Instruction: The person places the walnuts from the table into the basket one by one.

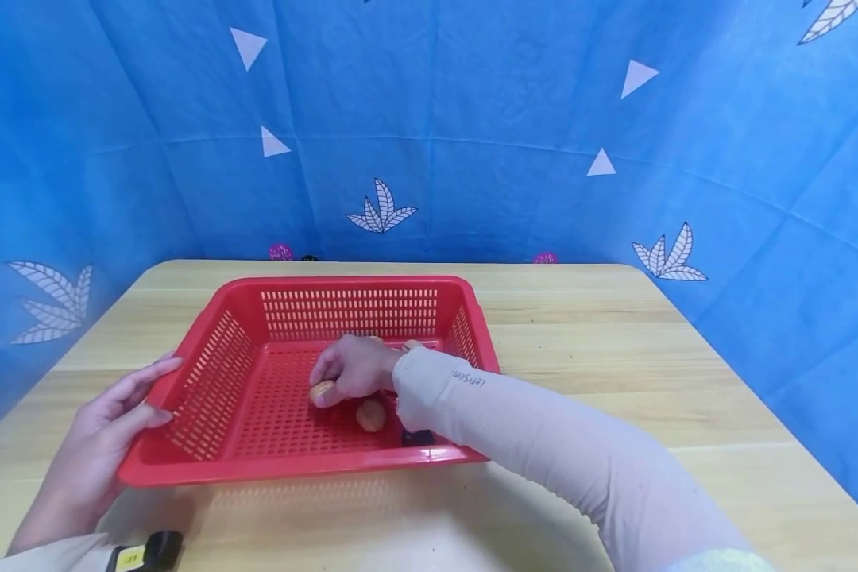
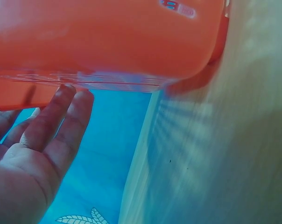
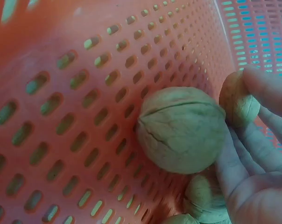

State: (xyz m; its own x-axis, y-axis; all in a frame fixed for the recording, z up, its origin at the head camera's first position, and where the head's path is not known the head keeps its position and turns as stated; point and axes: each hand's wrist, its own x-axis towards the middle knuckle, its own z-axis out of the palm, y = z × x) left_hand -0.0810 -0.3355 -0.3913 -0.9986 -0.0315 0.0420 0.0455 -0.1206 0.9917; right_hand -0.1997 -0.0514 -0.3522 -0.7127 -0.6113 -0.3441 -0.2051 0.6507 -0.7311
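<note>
A red plastic basket (image 1: pixel 286 469) with slotted walls stands on the table. At its left rim my left hand (image 1: pixel 107 437) holds on, thumb over the edge; in the left wrist view its fingers (image 2: pixel 71 116) reach up along the outside. My right hand (image 1: pixel 361 365) is down inside the basket, pinching a walnut (image 3: pixel 239 100) between thumb and fingers. Close beside that hand a larger-looking walnut (image 3: pixel 180 128) lies on the slotted floor. More walnuts (image 3: pixel 206 198) lie under the hand, and the right forearm partly covers others behind it.
The pale wooden table (image 1: pixel 586 349) extends right of the basket and in front of it. A blue patterned cloth (image 1: pixel 486 143) hangs behind and along both sides. A small black device (image 1: pixel 160 548) sits at the left wrist.
</note>
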